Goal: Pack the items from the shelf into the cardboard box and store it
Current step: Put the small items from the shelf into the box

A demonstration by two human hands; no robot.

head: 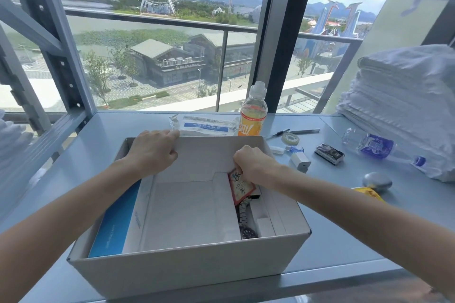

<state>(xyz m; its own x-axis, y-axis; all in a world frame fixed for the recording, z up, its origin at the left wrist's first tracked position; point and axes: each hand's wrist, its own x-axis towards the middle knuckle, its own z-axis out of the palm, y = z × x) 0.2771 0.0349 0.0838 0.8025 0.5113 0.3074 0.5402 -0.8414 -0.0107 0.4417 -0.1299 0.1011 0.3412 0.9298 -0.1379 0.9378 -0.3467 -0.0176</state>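
An open cardboard box (pixel 187 268) stands on the grey shelf (pixel 344 241) in front of me. My left hand (pixel 152 152) grips the box's far rim at the left. My right hand (pixel 253 165) is inside the box at the right, closed on a red-and-white packet (pixel 240 188). Under the packet lie a metal wristwatch (pixel 245 224) and small white boxes (pixel 266 226). A blue-and-white flat box (pixel 115 221) leans against the left inner wall. Behind the box stand an orange drink bottle (pixel 253 110) and a clear plastic packet (pixel 206 125).
To the right on the shelf lie pens (pixel 305 131), a tape roll (pixel 290 139), a white charger (pixel 299 161), a black wrapped item (pixel 329 153), a lying water bottle (pixel 376 147), a silver oval object (pixel 376 182) and a yellow packet (pixel 368 193). Folded white towels (pixel 403 96) are stacked at the far right.
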